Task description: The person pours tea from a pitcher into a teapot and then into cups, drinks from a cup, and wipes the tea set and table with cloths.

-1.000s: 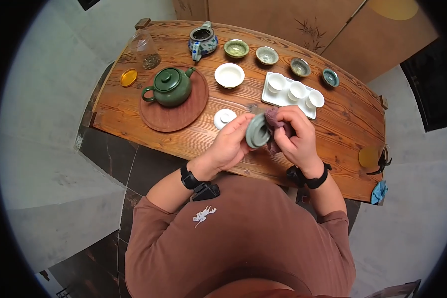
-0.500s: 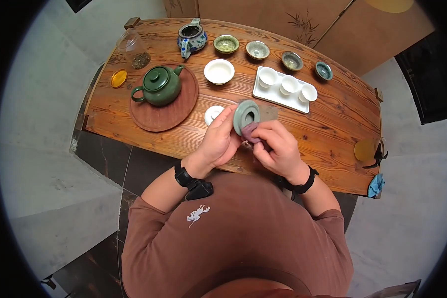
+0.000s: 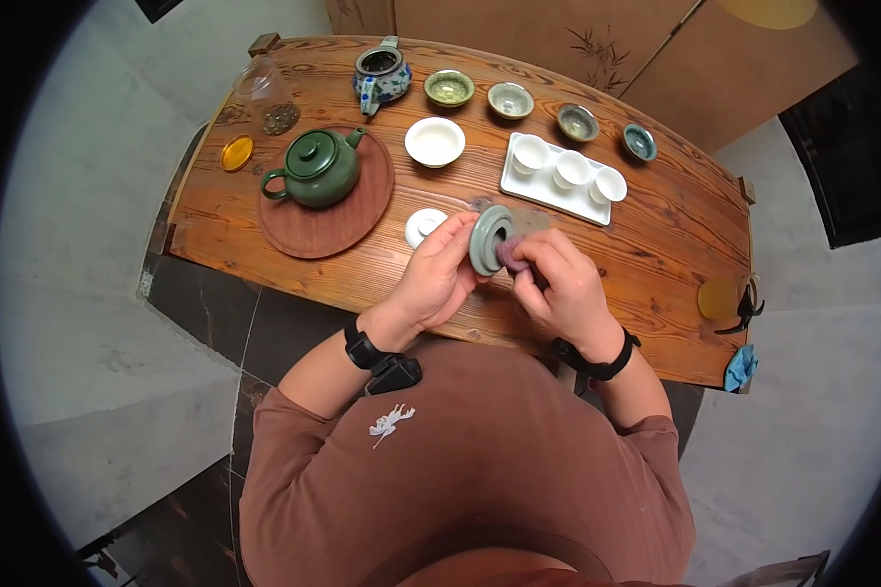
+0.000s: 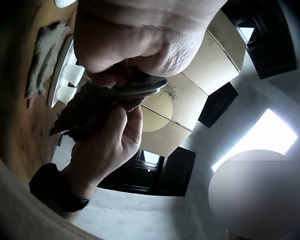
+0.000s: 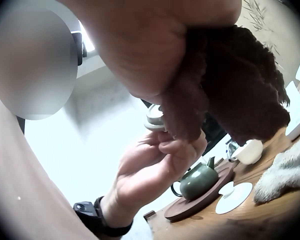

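The left hand [image 3: 435, 277] grips a grey-green ceramic lid [image 3: 489, 241] by its edge, tilted on its side above the table's front edge. Pinched in the right hand [image 3: 569, 293], a purple-brown cloth [image 3: 512, 256] touches the lid's hollow face. In the right wrist view the cloth [image 5: 245, 85] hangs in folds below the right hand [image 5: 145, 45] and covers most of the lid [image 5: 154, 119]. The left wrist view has the lid's thin rim [image 4: 140, 89] between the left hand [image 4: 135, 40] and the right hand [image 4: 107, 145].
A green teapot [image 3: 321, 174] stands on a round wooden board [image 3: 294, 231] at left. Behind the hands are a white lid [image 3: 423, 225], a white bowl [image 3: 435, 144] and a white tray [image 3: 558, 199] with three cups. A grey towel [image 5: 285, 172] lies nearby. A glass pitcher [image 3: 720, 298] stands right.
The lid has shifted left since the earliest frame and slightly right since the middle one, its hollow side turning. The cloth has moved over its face, with both hands keeping their hold.
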`<state>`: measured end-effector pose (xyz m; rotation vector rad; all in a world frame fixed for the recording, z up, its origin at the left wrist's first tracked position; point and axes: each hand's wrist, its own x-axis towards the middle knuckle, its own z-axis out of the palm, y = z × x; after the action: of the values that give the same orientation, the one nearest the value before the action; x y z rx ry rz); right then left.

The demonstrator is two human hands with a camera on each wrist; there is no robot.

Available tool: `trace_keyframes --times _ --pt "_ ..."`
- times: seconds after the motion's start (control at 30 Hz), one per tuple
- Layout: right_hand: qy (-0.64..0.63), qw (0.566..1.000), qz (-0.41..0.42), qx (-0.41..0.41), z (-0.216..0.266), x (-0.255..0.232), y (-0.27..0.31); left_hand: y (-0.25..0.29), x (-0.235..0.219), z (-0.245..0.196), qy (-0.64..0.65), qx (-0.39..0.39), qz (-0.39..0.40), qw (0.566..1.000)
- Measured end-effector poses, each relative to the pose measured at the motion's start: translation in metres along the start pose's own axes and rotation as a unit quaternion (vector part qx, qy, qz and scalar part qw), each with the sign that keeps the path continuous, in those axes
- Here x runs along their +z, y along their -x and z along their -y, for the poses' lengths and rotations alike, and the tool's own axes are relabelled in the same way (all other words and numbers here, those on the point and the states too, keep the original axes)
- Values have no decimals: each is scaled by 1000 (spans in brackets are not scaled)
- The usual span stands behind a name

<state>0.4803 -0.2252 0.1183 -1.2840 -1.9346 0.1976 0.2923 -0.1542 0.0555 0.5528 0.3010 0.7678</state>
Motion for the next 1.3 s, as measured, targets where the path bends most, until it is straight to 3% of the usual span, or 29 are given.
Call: trace_keyframes --times 0.17,0.27,0.4,0.43,0.53,0.77,0.9,1.0,1.03,1.13,1.3 --pt "-20 996 28 -78 13 1 -1 -6 2 8 9 19 -24 999" --pt "27 988 37 -150 19 1 -7 -7 -4 8 -56 -16 11 998" --pt "59 987 -18 -145 20 -1 -17 -3 -2 9 -147 -19 3 989" --pt "32 991 -26 -129 19 -4 -22 -3 -4 8 -150 -33 2 988" --pt "-81 996 -21 19 13 -10 -23 -3 0 7 -162 -24 -1 986" --pt "-248 961 2 125 -24 0 -7 1 -2 -4 49 -42 59 996" --pt "-190 977 -70 67 -21 23 5 -8 -4 -1 61 -2 64 996" --pt "-119 987 -108 -12 -16 31 7 -12 3 2 52 28 -2 998" --pt "-116 986 -116 -4 -13 32 8 -14 2 4 56 33 1 998" --pt "-82 988 -128 -40 -15 38 11 -20 -1 14 18 93 -9 995" --pt "-41 987 -108 -112 -12 27 0 -26 -10 20 -89 71 5 993"
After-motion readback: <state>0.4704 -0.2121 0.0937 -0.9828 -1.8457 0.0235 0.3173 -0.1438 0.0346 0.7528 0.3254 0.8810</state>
